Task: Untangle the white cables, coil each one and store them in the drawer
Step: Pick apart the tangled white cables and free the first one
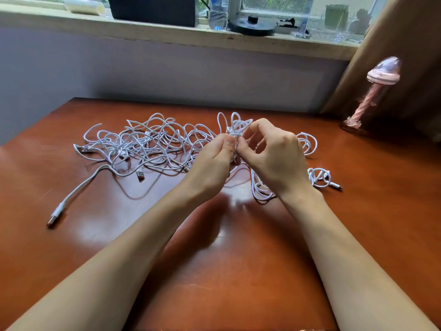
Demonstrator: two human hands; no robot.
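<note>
The one camera sits on my head, facing forward and down across the wooden table (238,271) toward the windowsill (167,32). It is wide-angle and close: my forearms (119,259) enter from the bottom edge, and my left hand (212,163) and right hand (276,158) meet mid-frame at the white cables (148,144).

Bare forearms (124,247), left grip (212,163) and right grip (274,158).

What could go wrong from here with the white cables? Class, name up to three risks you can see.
Left hand and right hand both pinch one knot; pulling apart might tighten it. The knot runs into the loose tangle; lifting could drag it. The small coiled cable lies by the right wrist; a sweep might undo it.
</note>
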